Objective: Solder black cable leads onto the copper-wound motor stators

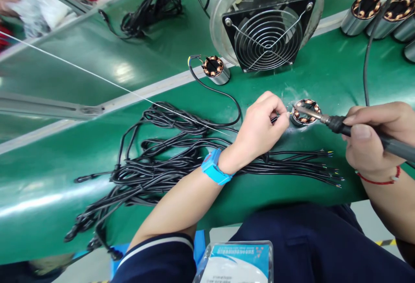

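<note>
My right hand [378,138] is closed around the black handle of a soldering iron [335,124]. The iron's metal tip reaches left over the top of a motor stator [304,121] with copper windings. Beside that stator my left hand [264,121] is pinched on a thin wire [290,113] at the stator's left rim. A bit of black cable shows under its fingers; the exact grip is partly hidden. Below the left hand lies a bundle of black cables [298,168], its stripped coloured ends pointing right.
A caged fan [267,41] stands behind the stator. Another stator [220,75] with a cable attached sits left of it. Several stators [352,23] are grouped at the back right. Coiled black cables [162,162] cover the left side of the green bench [42,201]. A thin pale strand [97,75] crosses the left side.
</note>
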